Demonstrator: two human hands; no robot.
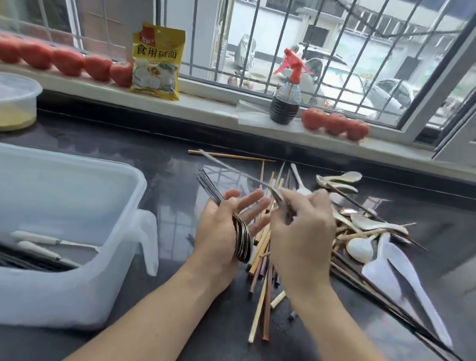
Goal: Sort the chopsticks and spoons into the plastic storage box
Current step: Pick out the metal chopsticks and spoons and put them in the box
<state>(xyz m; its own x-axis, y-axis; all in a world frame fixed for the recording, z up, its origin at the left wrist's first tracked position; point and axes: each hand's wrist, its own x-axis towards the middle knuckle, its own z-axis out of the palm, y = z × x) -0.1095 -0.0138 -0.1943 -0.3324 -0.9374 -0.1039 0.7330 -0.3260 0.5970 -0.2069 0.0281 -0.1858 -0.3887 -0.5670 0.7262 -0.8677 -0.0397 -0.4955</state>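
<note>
1. We saw bright, even daylight coming in through the barred window at the back.
2. The dark worktop was glossy and mirrored the window bars in pale streaks near its middle.
3. Shadows were soft; only faint ones lay under the forearms.
4. The wide lens bent the window frame and sill toward the edges.
5. The tomatoes at far left looked smeared, and fine detail was soft throughout.

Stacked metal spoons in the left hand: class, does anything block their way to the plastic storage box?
Nothing visible does. The stacked metal spoons in the left hand have only bare dark countertop between them and the open plastic storage box.
</note>
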